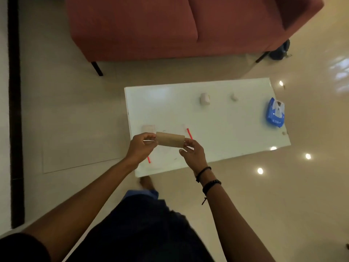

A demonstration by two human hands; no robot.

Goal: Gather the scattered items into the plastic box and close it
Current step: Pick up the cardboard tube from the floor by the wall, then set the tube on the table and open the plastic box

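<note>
A brown cardboard tube [170,142] is held level above the near-left part of the white table [226,133]. My left hand [141,148] grips its left end and my right hand [192,152] pinches its right end. Below the hands the faint outline of a clear plastic box [166,157] shows on the table, with red pieces [189,133] at its edges; I cannot tell whether it stands open. A small white item [205,99] and a smaller pale one [234,97] lie farther back. A blue packet [275,115] lies at the right end.
A red sofa [170,27] stands beyond the table, with a dark bag [279,50] by its right leg. A pale square piece [148,128] lies near the table's left edge. Glossy tiled floor surrounds the table. My foot [147,183] is by the near edge.
</note>
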